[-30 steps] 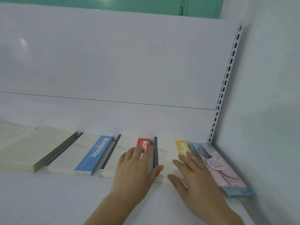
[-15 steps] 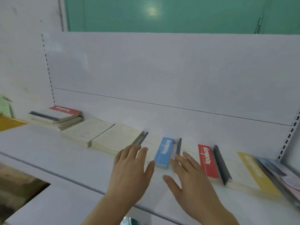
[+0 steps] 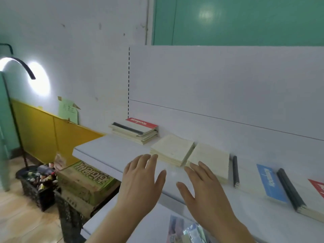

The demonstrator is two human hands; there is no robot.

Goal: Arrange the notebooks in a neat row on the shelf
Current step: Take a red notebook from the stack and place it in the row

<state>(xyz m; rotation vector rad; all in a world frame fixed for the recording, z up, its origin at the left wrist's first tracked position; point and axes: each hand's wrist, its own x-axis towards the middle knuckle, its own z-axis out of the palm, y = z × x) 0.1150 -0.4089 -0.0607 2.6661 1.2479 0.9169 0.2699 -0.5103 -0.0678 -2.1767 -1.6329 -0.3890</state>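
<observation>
Notebooks lie flat in a row along the white shelf [image 3: 108, 151]. At the far left a loose stack with a red-banded notebook [image 3: 136, 128] on top sits against the back panel. Two cream stacks [image 3: 172, 149] [image 3: 210, 159] follow, then a blue-banded notebook [image 3: 270, 181] and a red-banded one [image 3: 317, 188] at the right edge. My left hand [image 3: 142, 179] hovers flat over the shelf's front, fingers straight, holding nothing. My right hand [image 3: 201, 188] is spread just in front of the second cream stack, also empty.
Below the shelf's left end stand green printed cardboard boxes [image 3: 84, 181] and a black crate [image 3: 38, 183] of small items. A lit lamp [image 3: 19, 65] on a stand is at far left. A lower shelf holds plastic-wrapped items [image 3: 185, 230].
The view has swung left along the shelf. Both hands left the red and yellow notebooks and moved left, past the blue one, to the cream stacks.
</observation>
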